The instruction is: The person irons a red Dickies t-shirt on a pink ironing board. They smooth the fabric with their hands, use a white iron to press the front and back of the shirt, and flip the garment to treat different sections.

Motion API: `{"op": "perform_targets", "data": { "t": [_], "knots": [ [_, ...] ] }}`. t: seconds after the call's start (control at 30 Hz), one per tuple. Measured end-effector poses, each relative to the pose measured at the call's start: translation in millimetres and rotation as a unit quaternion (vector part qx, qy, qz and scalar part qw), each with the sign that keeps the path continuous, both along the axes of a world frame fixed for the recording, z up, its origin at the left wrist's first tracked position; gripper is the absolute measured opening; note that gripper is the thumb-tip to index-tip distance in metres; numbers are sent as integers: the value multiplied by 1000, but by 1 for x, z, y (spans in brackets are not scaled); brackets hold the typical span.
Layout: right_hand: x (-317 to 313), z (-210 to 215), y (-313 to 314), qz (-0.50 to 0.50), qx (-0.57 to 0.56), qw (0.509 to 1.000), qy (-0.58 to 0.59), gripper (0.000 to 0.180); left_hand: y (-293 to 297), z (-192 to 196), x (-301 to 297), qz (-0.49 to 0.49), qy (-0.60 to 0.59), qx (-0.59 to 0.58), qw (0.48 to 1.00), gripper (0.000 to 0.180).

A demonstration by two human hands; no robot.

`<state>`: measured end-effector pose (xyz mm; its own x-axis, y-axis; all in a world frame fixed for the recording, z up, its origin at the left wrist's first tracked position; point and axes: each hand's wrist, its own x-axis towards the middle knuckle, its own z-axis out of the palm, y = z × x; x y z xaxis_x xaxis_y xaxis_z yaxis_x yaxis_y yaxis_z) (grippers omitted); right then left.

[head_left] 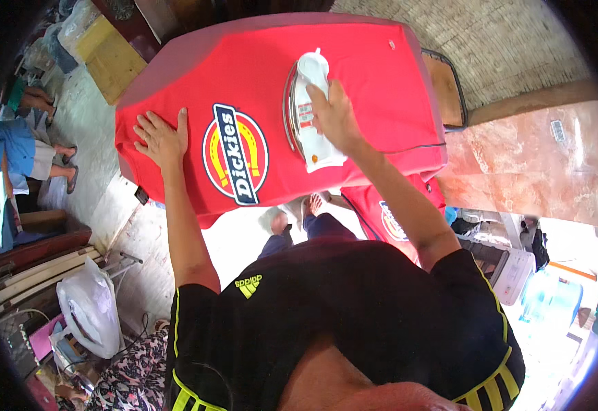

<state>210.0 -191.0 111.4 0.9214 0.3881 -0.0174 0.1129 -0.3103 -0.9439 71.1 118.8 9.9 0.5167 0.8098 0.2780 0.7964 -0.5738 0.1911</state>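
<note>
A red garment [371,65] lies spread over the padded board [206,48] in front of me. It carries a large round yellow, white and navy print [247,154] at its left half. My right hand [338,118] is closed around the handle of a white clothes iron [320,152], which rests on the cloth to the right of the print. My left hand [160,139] lies flat on the cloth left of the print, fingers spread. The iron's underside is hidden.
Another red garment [398,219] with a similar print hangs below the board's near right edge. A tiled ledge [532,161] is at the right, with a blue water container [552,300] below it. Other people [18,147] are at the far left. A plastic bag [90,308] is at lower left.
</note>
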Motion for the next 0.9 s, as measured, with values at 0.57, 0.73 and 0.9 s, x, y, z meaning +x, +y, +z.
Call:
{"op": "perform_targets", "data": {
  "t": [0.57, 0.73, 0.9],
  "knots": [
    [171, 40, -60, 253, -288, 896, -223, 46, -97, -5, 213, -302, -65, 40, 950, 72],
    [189, 44, -118, 132, -311, 909, -243, 47, -97, 7, 231, -244, 56, 54, 967, 84],
    [272, 34, -104, 173, -252, 867, -394, 46, -99, 4, 234, -265, 16, 71, 961, 84]
  ]
}}
